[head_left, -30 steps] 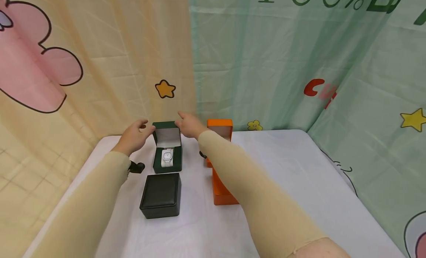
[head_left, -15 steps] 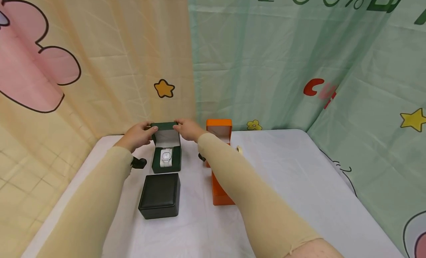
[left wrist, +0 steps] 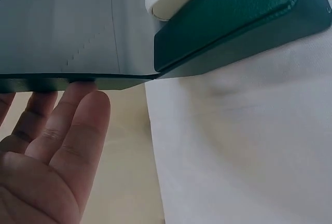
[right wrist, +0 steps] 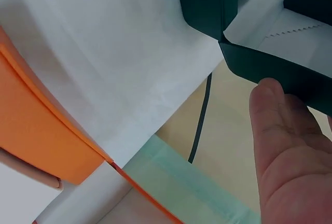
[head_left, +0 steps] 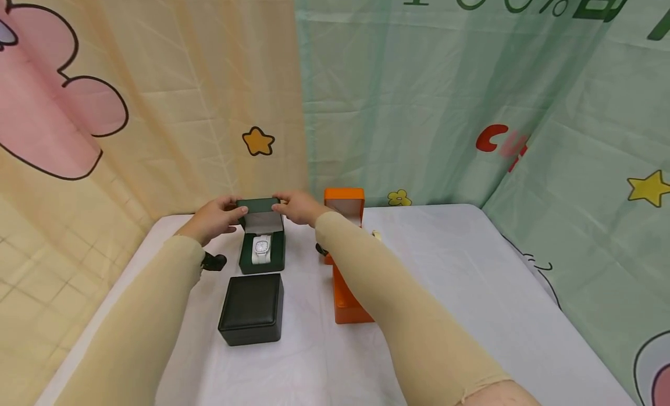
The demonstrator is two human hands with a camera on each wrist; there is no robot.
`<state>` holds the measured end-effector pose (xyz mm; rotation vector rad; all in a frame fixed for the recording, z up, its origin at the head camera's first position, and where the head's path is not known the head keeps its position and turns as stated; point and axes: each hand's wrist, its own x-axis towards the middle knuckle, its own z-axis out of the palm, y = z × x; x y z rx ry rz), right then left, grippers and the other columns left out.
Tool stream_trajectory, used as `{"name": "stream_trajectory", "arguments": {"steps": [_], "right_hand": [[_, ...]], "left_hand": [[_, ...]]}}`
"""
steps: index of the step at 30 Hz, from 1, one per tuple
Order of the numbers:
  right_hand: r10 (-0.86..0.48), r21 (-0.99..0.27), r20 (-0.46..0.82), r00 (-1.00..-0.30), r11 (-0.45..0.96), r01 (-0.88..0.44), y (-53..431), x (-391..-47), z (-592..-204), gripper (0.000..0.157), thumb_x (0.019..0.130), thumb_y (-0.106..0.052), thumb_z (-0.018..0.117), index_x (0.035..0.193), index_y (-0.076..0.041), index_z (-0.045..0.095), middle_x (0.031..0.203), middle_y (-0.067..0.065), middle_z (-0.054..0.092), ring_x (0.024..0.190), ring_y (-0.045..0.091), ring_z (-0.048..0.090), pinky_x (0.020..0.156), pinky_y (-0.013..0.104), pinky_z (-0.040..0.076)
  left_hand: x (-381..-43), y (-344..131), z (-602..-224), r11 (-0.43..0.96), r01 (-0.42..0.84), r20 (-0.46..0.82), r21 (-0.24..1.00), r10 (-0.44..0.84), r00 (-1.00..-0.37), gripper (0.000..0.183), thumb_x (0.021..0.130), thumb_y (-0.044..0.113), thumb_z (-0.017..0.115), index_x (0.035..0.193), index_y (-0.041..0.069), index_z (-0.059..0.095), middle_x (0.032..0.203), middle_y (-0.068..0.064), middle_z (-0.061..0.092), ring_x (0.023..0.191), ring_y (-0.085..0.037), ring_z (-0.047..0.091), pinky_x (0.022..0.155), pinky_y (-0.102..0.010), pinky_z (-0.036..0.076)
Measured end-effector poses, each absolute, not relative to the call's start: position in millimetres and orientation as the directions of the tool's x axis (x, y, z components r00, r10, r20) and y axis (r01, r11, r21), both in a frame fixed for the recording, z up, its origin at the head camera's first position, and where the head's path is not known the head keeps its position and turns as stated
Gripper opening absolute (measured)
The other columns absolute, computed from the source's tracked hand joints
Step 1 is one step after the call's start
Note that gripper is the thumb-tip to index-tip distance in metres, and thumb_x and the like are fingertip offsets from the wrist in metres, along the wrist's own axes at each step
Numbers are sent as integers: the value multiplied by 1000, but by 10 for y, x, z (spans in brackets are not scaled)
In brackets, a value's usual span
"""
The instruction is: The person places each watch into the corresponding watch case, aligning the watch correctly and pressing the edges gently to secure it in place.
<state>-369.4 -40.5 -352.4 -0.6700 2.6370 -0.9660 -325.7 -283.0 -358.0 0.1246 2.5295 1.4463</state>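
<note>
Nearest the person, beige, thin-knit sleeves (head_left: 387,278) are stretching over a lightly wrinkled white cloth (head_left: 319,365). On the left, a squarish black box with a leather-like, softly rounded top (head_left: 251,303) is sitting closed; to its right, a smooth orange box (head_left: 350,304) is standing half hidden under the right sleeve. Just behind the black one, a dark green, leathery box (head_left: 279,256) is resting upright, its hinged lid (head_left: 257,206) leaning up and open, with a smooth pale grey lining (left wrist: 52,22) showing. Inside the base, a white-strapped watch with a squarish silvery case (head_left: 262,248) is facing up. The left hand (head_left: 211,217) is pinching the lid's left corner, thumb in front, other fingers lying nearly straight against the side; the right hand (head_left: 298,208) is pinching the right corner between thumb and index finger. Farther right, another orange box (head_left: 344,194) is standing open, and behind it a creased, pale orange-and-green curtain (head_left: 419,103) is hanging.
</note>
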Motion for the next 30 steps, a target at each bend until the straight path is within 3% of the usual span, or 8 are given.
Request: {"name": "stream_trajectory", "arguments": {"steps": [7, 16, 25, 30], "right_hand": [[-498, -690, -97, -862, 657, -303, -390, -3672, -3515, 52, 110, -35, 57, 159, -20, 49, 133, 12, 70, 109, 31, 67, 84, 32, 55], [-506, -677, -108, -855, 668, -310, -384, -3665, -3506, 53, 109, -35, 59, 158, -20, 50, 129, 10, 72, 100, 20, 68, 79, 29, 54], [-516, -695, -111, -849, 651, -305, -373, -3660, -3511, 52, 109, -34, 60, 158, -19, 50, 135, 9, 71, 114, 27, 71, 88, 33, 59], [-510, -696, -110, -853, 652, -301, -370, -3656, -3515, 51, 108, -34, 60, 157, -21, 52, 131, 7, 72, 105, 23, 69, 81, 28, 56]], "left_hand": [[-3252, -2842, -3581, 496, -23, -149, 868, 216, -965, 58, 112, 31, 51, 157, -2, 35, 157, -31, 40, 141, -51, 48, 119, -61, 42], [-3233, -2852, -3590, 512, -14, -151, 859, 226, -962, 56, 111, 32, 54, 153, -1, 40, 152, -29, 44, 140, -49, 50, 119, -59, 42], [-3211, -2864, -3581, 507, -6, -147, 862, 239, -960, 58, 111, 32, 55, 155, -2, 39, 153, -30, 42, 141, -50, 49, 120, -59, 41], [-3217, -2875, -3594, 504, -6, -147, 864, 240, -960, 58, 110, 32, 55, 155, -2, 38, 155, -29, 40, 142, -50, 48, 121, -58, 40]]}}
